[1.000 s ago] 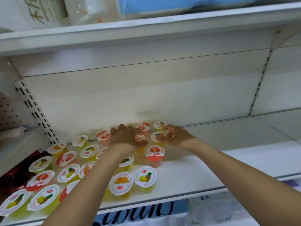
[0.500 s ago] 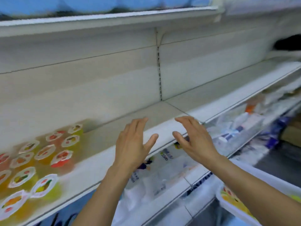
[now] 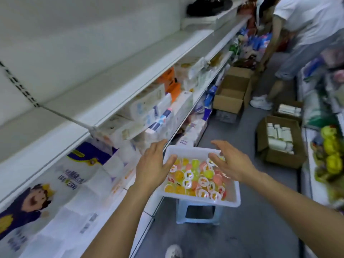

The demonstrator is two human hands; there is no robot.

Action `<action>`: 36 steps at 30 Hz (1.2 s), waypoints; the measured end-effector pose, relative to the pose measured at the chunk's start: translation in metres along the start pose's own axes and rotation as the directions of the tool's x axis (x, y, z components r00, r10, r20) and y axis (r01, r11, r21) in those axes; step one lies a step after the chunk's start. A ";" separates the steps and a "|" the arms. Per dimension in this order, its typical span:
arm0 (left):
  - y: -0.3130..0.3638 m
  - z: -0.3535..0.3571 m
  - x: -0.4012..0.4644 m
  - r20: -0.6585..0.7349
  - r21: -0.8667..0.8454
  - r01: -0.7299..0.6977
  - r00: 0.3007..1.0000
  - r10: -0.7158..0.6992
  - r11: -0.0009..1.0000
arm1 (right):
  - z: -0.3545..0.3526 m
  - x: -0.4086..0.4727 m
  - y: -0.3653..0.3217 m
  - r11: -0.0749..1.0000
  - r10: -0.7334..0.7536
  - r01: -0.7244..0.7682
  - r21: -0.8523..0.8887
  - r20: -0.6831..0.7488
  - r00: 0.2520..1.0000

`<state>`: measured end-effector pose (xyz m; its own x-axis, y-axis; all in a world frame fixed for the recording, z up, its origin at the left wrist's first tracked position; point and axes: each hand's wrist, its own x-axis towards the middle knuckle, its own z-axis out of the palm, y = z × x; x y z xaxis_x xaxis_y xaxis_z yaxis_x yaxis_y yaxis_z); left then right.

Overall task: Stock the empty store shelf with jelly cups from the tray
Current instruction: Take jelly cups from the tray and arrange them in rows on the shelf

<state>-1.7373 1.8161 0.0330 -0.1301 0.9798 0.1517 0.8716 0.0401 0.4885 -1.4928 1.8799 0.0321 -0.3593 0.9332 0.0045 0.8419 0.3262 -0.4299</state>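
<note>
Two hands were out over the tray (image 3: 231, 199), both loose and spread with nothing in them. Left hand (image 3: 153, 167) hovered over the tray's 9 o'clock edge, right hand (image 3: 231, 163) toward its 1 o'clock corner. Jelly cups (image 3: 197, 178) were heaped inside, yellow, orange and pink. The tray sat on a little stool (image 3: 198, 214) in the aisle, with the bare white shelf (image 3: 89, 94) off at 10 o'clock.

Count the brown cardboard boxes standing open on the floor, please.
3 for sure: one open brown cardboard box beside the shelving, one brown box of white packets further right, one smaller brown box behind it. Others may be hidden behind the standing person.
</note>
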 end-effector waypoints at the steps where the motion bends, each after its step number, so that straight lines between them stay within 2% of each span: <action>1: 0.002 0.014 0.008 0.039 -0.011 0.003 0.999 -0.003 1.000 | 0.007 0.004 0.016 0.999 0.044 -0.044 -0.002 0.027 0.999; 6: -0.011 0.084 0.059 0.232 0.007 0.031 0.972 -0.032 0.999 | 0.044 0.033 0.076 0.980 0.198 -0.201 -0.003 0.185 0.963; 9: -0.031 0.124 0.095 0.365 -0.033 0.131 0.925 -0.110 0.991 | 0.077 0.060 0.105 0.971 0.223 -0.240 0.014 0.318 0.921; 13: -0.073 0.180 0.135 0.519 -0.101 0.391 0.806 -0.287 0.915 | 0.125 0.102 0.129 0.975 0.222 -0.200 -0.097 0.486 0.845; 18: -0.126 0.246 0.162 0.612 -0.035 0.489 0.700 -0.368 0.871 | 0.203 0.141 0.149 0.974 0.177 -0.048 -0.222 0.606 0.775; 20: -0.142 0.269 0.168 0.620 0.040 0.406 0.707 -0.342 0.913 | 0.236 0.147 0.155 0.957 0.157 0.048 -0.288 0.648 0.745; 23: -0.156 0.300 0.175 0.650 0.242 0.063 0.731 -0.210 0.968 | 0.276 0.154 0.163 0.889 0.095 0.262 -0.374 0.713 0.695; 25: -0.163 0.318 0.176 0.719 0.372 -0.219 0.683 -0.131 0.902 | 0.291 0.158 0.165 0.834 0.049 0.372 -0.408 0.726 0.685; 27: -0.169 0.333 0.176 0.783 0.418 -0.404 0.615 -0.097 0.814 | 0.302 0.161 0.167 0.754 -0.011 0.486 -0.442 0.731 0.683; 30: -0.178 0.349 0.171 0.800 0.441 -0.548 0.599 -0.035 0.711 | 0.319 0.163 0.173 0.662 -0.059 0.574 -0.483 0.729 0.681; 31: -0.181 0.352 0.171 0.794 0.441 -0.588 0.608 0.010 0.679 | 0.323 0.165 0.174 0.643 -0.067 0.598 -0.478 0.743 0.666; 34: -0.184 0.357 0.172 0.805 0.382 -0.682 0.577 0.137 0.623 | 0.321 0.171 0.168 0.599 -0.119 0.679 -0.425 0.791 0.600; 36: -0.182 0.351 0.174 0.812 0.375 -0.724 0.558 0.171 0.579 | 0.318 0.171 0.167 0.569 -0.135 0.689 -0.448 0.776 0.616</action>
<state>-1.7527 2.0482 -0.3308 0.4602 0.7125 -0.5296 0.7765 -0.6123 -0.1490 -1.5414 2.0458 -0.3265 -0.6475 0.4142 -0.6396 0.4123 0.8963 0.1630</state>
